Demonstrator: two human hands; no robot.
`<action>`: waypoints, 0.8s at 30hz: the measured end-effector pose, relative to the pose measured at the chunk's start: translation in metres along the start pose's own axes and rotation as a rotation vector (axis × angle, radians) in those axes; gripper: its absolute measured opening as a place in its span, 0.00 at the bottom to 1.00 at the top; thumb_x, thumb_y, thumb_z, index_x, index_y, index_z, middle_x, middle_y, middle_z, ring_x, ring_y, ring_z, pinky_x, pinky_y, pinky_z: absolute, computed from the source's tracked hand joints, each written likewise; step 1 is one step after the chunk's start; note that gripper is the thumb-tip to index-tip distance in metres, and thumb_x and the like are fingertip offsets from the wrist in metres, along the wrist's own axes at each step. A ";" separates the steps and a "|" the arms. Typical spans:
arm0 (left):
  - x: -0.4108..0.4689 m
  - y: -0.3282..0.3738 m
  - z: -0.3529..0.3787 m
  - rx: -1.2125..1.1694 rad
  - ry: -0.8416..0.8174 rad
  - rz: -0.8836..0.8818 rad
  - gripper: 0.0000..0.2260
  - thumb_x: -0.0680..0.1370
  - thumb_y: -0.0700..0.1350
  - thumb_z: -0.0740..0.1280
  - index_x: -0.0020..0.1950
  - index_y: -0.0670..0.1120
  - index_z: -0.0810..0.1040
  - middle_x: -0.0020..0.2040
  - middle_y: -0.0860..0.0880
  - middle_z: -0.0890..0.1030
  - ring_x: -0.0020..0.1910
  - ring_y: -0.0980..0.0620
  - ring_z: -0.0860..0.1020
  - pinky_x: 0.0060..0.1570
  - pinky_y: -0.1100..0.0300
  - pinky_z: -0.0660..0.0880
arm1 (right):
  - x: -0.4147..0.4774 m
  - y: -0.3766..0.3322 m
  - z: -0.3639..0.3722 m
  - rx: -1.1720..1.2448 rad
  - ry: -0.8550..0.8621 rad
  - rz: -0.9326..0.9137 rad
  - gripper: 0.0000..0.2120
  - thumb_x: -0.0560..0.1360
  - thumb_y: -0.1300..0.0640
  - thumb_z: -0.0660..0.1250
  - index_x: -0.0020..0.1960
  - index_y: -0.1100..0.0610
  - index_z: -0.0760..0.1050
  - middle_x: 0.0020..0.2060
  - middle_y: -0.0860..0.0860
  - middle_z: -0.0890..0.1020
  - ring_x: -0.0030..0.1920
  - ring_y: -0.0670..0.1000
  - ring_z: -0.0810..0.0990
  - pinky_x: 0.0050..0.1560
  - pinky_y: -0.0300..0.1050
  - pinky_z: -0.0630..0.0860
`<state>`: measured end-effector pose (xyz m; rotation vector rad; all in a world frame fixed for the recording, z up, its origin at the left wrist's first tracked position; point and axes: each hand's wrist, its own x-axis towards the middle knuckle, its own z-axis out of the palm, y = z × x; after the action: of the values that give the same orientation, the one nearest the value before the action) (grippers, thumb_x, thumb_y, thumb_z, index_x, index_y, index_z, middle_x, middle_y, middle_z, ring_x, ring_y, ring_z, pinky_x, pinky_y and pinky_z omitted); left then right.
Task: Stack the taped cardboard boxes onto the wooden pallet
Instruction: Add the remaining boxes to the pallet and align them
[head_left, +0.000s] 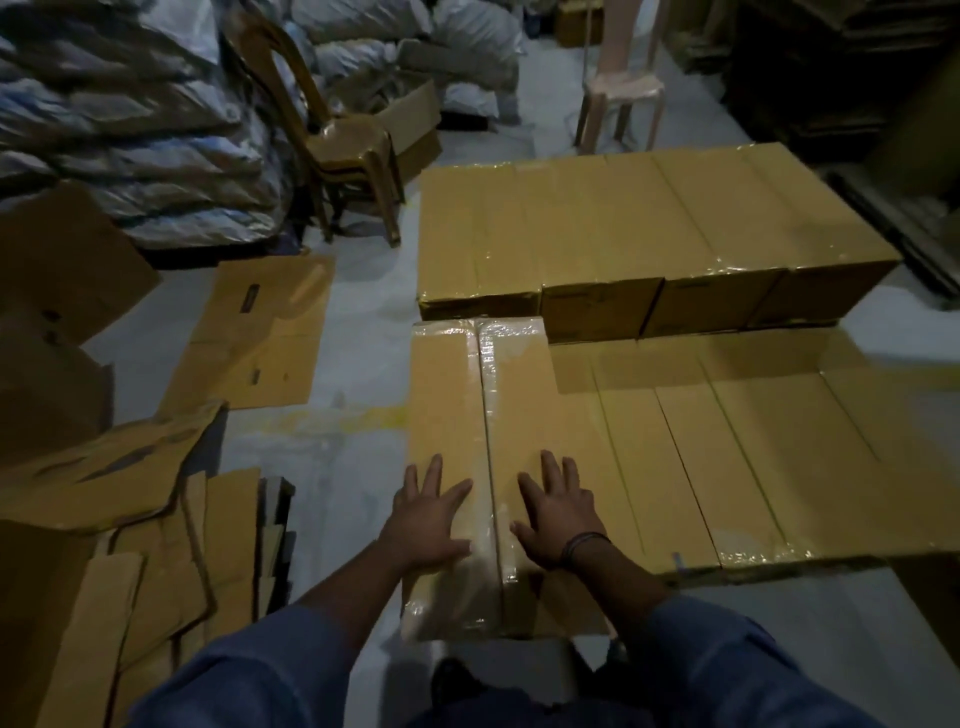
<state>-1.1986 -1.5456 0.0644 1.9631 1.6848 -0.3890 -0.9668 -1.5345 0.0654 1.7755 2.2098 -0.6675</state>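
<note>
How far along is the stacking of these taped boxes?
Done: a far block of boxes, with a lower near row before it. In hand: left hand and right hand press flat on one taped box, raised at that row's left end. Left, probably: covering the near row's top. No pallet shows.

Legible text: none; small dark printed marks on the flattened cardboard sheet (260, 338), left of centre, and on the front faces of the taped cardboard boxes (623, 228), upper right, are too blurred to read.
</note>
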 end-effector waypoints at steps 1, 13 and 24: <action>-0.008 0.001 0.009 0.044 -0.009 0.024 0.47 0.72 0.69 0.71 0.83 0.63 0.47 0.83 0.47 0.33 0.80 0.30 0.37 0.76 0.32 0.51 | -0.007 -0.001 0.005 -0.044 -0.007 -0.029 0.37 0.77 0.34 0.61 0.79 0.45 0.52 0.81 0.54 0.39 0.80 0.66 0.40 0.73 0.69 0.60; -0.066 0.018 0.057 0.152 -0.088 0.084 0.62 0.65 0.70 0.77 0.82 0.60 0.35 0.80 0.47 0.24 0.79 0.34 0.29 0.73 0.26 0.48 | -0.078 0.008 0.051 -0.211 -0.140 -0.182 0.62 0.63 0.22 0.68 0.81 0.46 0.35 0.79 0.53 0.29 0.78 0.66 0.30 0.69 0.76 0.58; -0.072 0.022 0.041 0.128 0.036 0.084 0.50 0.69 0.66 0.75 0.83 0.61 0.49 0.84 0.50 0.39 0.82 0.37 0.39 0.76 0.32 0.54 | -0.079 0.011 0.040 -0.148 -0.096 -0.132 0.54 0.69 0.32 0.72 0.81 0.46 0.42 0.81 0.53 0.36 0.79 0.66 0.37 0.70 0.74 0.62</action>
<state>-1.1861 -1.6296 0.0731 2.1375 1.6296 -0.4426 -0.9417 -1.6198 0.0634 1.5065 2.2618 -0.5853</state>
